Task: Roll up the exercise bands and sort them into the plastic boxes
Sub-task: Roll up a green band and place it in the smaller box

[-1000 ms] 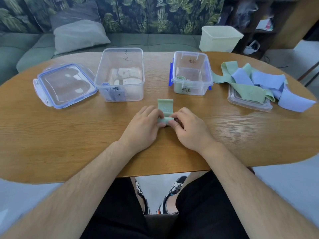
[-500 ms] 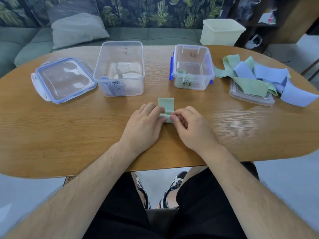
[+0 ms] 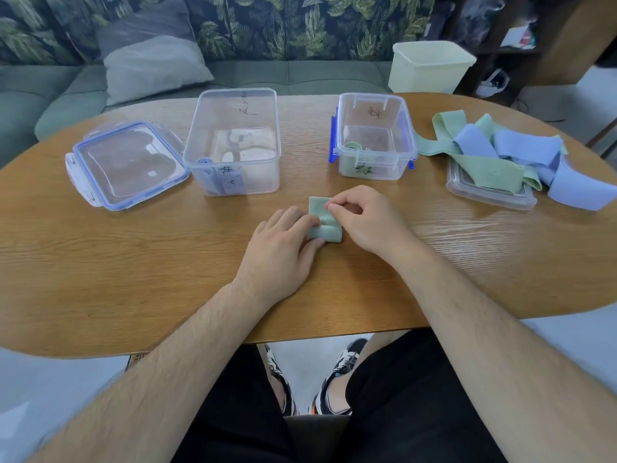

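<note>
**Green band mid-roll, tail not yet taken in**

The worktop (image 3: pixel 133 262) carries two open boxes. The large clear box (image 3: pixel 233 142) holds a blue roll (image 3: pixel 205 162), and the smaller clipped box (image 3: pixel 375 138) holds a green roll (image 3: pixel 350 145). At the right, a pile of loose bands (image 3: pixel 494 162) is heaped on a lid.

The green band (image 3: pixel 325 225) lies just nearer than the boxes, between both hands. Its left edge is pressed down by the left hand (image 3: pixel 283 248), fingers straight and close together. Its far flap is pinched by the curled fingers (image 3: pixel 334 207) of the right hand (image 3: pixel 364 218).

The rolling step is judged to be in hand. Next, the short tail should be wound in tight, then the roll placed in the smaller box.

Half a second earlier the rolled end was held by both hands. The right hand has since been shifted onto the flap.
</note>
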